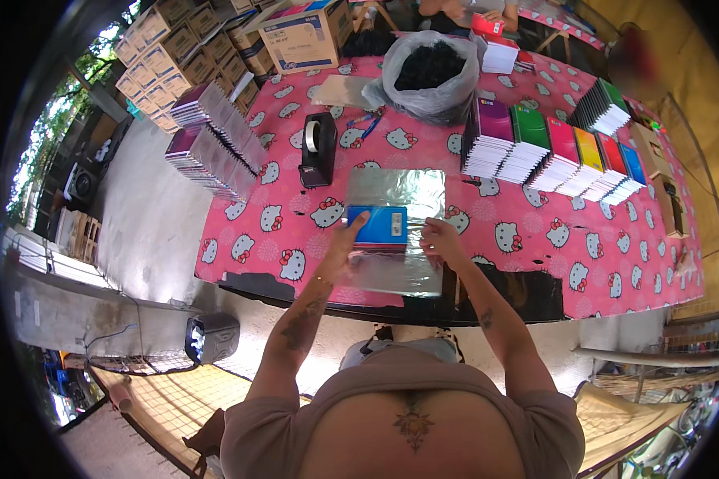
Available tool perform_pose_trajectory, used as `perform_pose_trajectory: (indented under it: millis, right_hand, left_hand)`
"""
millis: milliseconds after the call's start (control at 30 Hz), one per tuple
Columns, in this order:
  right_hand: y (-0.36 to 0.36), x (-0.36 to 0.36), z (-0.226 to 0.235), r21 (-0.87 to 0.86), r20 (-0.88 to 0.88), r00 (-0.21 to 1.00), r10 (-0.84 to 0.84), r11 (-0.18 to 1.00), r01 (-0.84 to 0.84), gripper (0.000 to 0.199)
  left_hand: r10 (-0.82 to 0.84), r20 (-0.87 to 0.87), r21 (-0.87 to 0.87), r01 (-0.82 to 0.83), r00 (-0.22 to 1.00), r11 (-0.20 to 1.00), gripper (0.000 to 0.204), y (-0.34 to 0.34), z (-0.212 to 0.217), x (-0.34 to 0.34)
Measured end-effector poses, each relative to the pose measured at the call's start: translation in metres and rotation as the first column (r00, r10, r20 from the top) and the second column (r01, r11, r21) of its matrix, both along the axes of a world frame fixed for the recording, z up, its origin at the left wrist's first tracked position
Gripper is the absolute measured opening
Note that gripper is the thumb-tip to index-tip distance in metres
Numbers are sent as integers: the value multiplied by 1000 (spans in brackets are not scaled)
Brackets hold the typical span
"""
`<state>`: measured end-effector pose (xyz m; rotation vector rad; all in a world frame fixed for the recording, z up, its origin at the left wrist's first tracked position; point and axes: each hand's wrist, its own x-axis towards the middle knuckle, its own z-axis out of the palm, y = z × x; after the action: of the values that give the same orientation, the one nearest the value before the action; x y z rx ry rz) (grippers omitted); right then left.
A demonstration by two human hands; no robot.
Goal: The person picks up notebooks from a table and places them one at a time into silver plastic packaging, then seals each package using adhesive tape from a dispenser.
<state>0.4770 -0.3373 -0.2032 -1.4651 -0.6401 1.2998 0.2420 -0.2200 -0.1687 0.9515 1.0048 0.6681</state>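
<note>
My brownish short-sleeved top [553,431], bottom of frame; dark forearm tattoos [301,327], flower-like chest tattoo [414,429] lower centre; thin bracelet [321,280] near frame centre

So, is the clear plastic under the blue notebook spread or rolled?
Spread: the clear plastic lies flat on the table, showing beyond the blue notebook at far and near sides. Single or double layer: cannot tell.

Workshop: stacked cartons [161,57], notebook piles [489,148], tape dispenser [318,160].
</note>
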Motion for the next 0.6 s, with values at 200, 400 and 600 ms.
perform_pose_trajectory:
  millis: [200,400,600]
  right_hand:
    - [10,-17,7,-48,120,992,41,998,-36,62]
    - [6,-11,8,-54,161,985,-61,996,71,51]
    - [6,-17,26,-160,-18,997,-81,984,77,48]
  left_hand:
    - [-22,-519,173,130,854,976,86,31,-22,18]
    - [11,-781,315,378,625,870,94,32,12,27]
    - [159,-705,408,212,691,888,86,26,7,21]
